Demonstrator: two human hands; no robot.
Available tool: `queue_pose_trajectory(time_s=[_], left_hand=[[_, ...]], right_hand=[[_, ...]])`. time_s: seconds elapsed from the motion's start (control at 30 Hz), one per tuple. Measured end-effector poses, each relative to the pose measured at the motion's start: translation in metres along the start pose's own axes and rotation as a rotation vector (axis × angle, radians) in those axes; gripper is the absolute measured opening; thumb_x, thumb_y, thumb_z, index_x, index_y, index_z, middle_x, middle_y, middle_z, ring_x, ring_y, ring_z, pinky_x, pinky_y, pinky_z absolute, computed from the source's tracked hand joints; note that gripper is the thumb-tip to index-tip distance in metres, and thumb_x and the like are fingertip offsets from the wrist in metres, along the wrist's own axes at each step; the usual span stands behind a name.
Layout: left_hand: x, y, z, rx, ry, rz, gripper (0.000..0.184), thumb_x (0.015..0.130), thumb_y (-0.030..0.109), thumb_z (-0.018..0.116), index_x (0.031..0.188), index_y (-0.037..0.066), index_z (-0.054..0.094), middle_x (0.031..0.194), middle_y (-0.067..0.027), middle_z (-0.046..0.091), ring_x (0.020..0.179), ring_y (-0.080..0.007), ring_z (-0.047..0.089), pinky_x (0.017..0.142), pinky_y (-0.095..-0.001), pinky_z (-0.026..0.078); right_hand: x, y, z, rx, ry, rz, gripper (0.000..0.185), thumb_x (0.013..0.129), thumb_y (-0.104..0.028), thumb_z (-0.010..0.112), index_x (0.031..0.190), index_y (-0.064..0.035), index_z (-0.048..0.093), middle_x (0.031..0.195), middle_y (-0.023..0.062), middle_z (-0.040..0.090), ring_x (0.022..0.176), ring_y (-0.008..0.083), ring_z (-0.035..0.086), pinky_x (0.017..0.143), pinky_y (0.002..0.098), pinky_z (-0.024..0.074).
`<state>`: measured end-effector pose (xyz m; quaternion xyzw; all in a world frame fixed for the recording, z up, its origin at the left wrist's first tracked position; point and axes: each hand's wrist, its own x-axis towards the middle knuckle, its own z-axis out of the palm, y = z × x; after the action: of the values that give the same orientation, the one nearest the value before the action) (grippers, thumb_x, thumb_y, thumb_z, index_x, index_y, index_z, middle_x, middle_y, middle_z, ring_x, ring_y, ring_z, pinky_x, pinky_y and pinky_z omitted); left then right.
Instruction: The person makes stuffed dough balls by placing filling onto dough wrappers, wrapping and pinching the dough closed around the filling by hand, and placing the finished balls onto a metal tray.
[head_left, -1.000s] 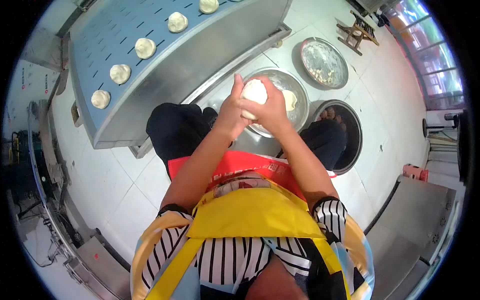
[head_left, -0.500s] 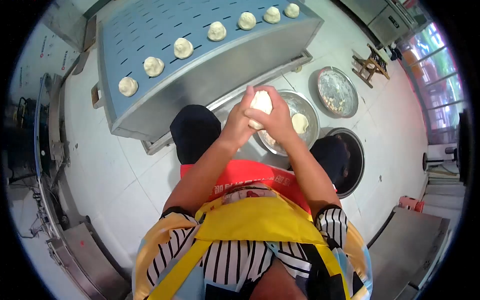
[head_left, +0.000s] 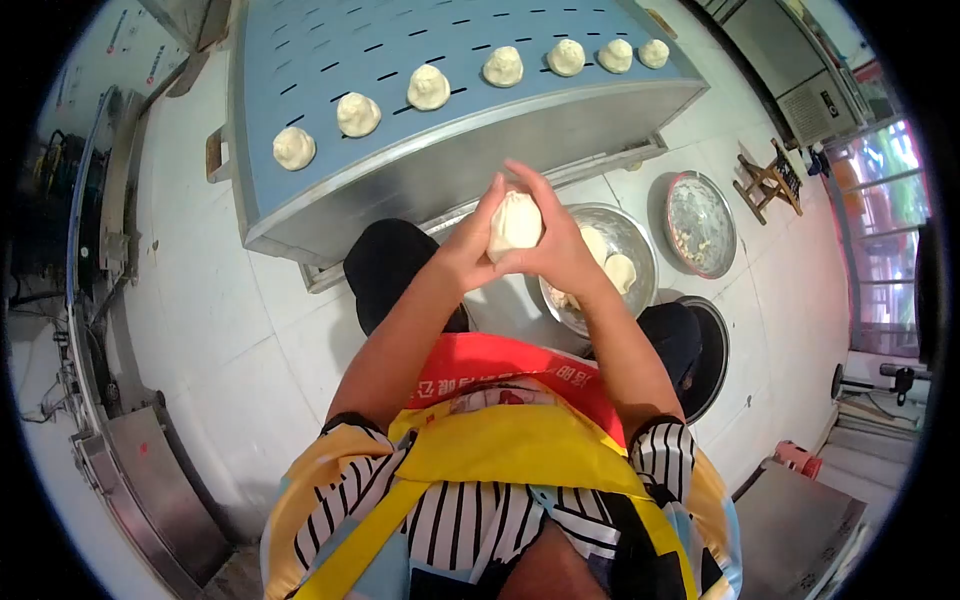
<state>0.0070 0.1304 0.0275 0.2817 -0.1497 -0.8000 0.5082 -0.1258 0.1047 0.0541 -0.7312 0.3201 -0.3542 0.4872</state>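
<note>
Between my two palms sits a pale dough ball (head_left: 516,226), elongated and smooth with faint folds near its top. My left hand (head_left: 470,243) cups it from the left, and my right hand (head_left: 562,238) curves around its right side, fingers pointing up and away from me. Just right of and below my hands, a metal bowl (head_left: 648,262) holds round pieces of dough (head_left: 620,272), partly covered by my right hand and forearm. Ahead, several shaped dough balls (head_left: 428,88) stand in a row along the near edge of a blue slotted board (head_left: 330,40).
A second metal basin (head_left: 700,215), floury with crumbs inside, lies on the tiled floor to the right. Beside my right knee is a dark round tub (head_left: 714,350). A small wooden stool (head_left: 768,185) stands farther right. The board rests on a metal-sided frame (head_left: 400,175).
My fingers have loosened around the dough ball, showing more of it. The whole view has shifted, so the board and bowls appear farther right and the row slightly higher.
</note>
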Motion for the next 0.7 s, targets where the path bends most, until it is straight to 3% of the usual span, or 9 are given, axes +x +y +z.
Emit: queue_pose_trajectory(time_s=[0.03, 0.23, 0.3, 0.37, 0.43, 0.53, 0.63, 0.7], left_hand=[[-0.004, 0.007, 0.002, 0.041, 0.054, -0.042, 0.062, 0.090, 0.065, 0.036, 0.120, 0.013, 0.052, 0.111, -0.0038, 0.061, 0.102, -0.0176, 0.059, 0.085, -0.0367, 0.048], [-0.002, 0.003, -0.007, -0.014, 0.002, 0.133, 0.059, 0.092, 0.063, 0.033, 0.122, 0.015, 0.050, 0.112, -0.0037, 0.060, 0.103, -0.0176, 0.059, 0.086, -0.0388, 0.048], [0.002, 0.007, -0.025, 0.232, -0.016, 0.224, 0.058, 0.092, 0.063, 0.033, 0.124, 0.016, 0.049, 0.114, -0.0039, 0.059, 0.105, -0.0175, 0.058, 0.087, -0.0390, 0.048], [0.005, 0.004, -0.034, 0.231, 0.004, 0.206, 0.058, 0.093, 0.062, 0.033, 0.125, 0.016, 0.048, 0.115, -0.0042, 0.059, 0.107, -0.0176, 0.057, 0.088, -0.0393, 0.047], [-0.002, 0.011, -0.013, -0.021, 0.063, 0.084, 0.058, 0.093, 0.061, 0.033, 0.125, 0.015, 0.048, 0.115, -0.0046, 0.059, 0.109, -0.0178, 0.056, 0.089, -0.0398, 0.047], [-0.008, 0.012, -0.017, -0.075, 0.045, 0.103, 0.061, 0.093, 0.061, 0.032, 0.124, 0.012, 0.049, 0.113, -0.0056, 0.060, 0.108, -0.0180, 0.057, 0.089, -0.0384, 0.047], [-0.005, 0.014, -0.023, -0.043, -0.017, 0.175, 0.061, 0.093, 0.061, 0.032, 0.123, 0.011, 0.051, 0.113, -0.0058, 0.061, 0.107, -0.0181, 0.058, 0.089, -0.0364, 0.047], [-0.006, 0.013, -0.018, -0.080, 0.037, 0.194, 0.060, 0.094, 0.061, 0.033, 0.122, 0.012, 0.051, 0.113, -0.0055, 0.061, 0.107, -0.0178, 0.058, 0.089, -0.0355, 0.047]], right_hand=[[0.002, -0.003, 0.001, 0.147, -0.042, 0.022, 0.072, 0.057, -0.031, 0.084, 0.117, -0.0060, 0.052, 0.110, 0.0140, 0.059, 0.100, 0.0255, 0.058, 0.086, 0.0344, 0.0457], [0.020, 0.002, 0.011, -0.148, 0.083, 0.019, 0.073, 0.057, -0.030, 0.085, 0.118, -0.0067, 0.053, 0.107, 0.0129, 0.060, 0.097, 0.0264, 0.059, 0.086, 0.0344, 0.0461], [0.023, 0.000, 0.012, 0.006, 0.015, 0.031, 0.073, 0.058, -0.031, 0.084, 0.119, -0.0075, 0.053, 0.105, 0.0130, 0.061, 0.096, 0.0275, 0.060, 0.086, 0.0352, 0.0463], [0.024, 0.003, 0.014, 0.016, 0.007, 0.058, 0.073, 0.059, -0.031, 0.083, 0.120, -0.0084, 0.052, 0.106, 0.0135, 0.061, 0.096, 0.0284, 0.060, 0.086, 0.0361, 0.0464], [0.027, 0.009, 0.020, -0.116, 0.052, 0.097, 0.073, 0.060, -0.032, 0.082, 0.122, -0.0097, 0.052, 0.108, 0.0142, 0.060, 0.098, 0.0292, 0.059, 0.086, 0.0370, 0.0465], [0.030, -0.007, 0.019, -0.168, 0.007, -0.040, 0.074, 0.061, -0.033, 0.081, 0.124, -0.0088, 0.051, 0.111, 0.0153, 0.058, 0.101, 0.0294, 0.058, 0.087, 0.0371, 0.0461], [0.032, -0.003, 0.017, -0.059, -0.109, 0.049, 0.074, 0.061, -0.033, 0.080, 0.123, -0.0074, 0.051, 0.113, 0.0152, 0.057, 0.103, 0.0297, 0.057, 0.089, 0.0373, 0.0448], [0.032, 0.004, 0.026, -0.272, -0.019, -0.004, 0.073, 0.061, -0.033, 0.080, 0.123, -0.0072, 0.051, 0.114, 0.0151, 0.057, 0.106, 0.0306, 0.055, 0.091, 0.0375, 0.0431]])
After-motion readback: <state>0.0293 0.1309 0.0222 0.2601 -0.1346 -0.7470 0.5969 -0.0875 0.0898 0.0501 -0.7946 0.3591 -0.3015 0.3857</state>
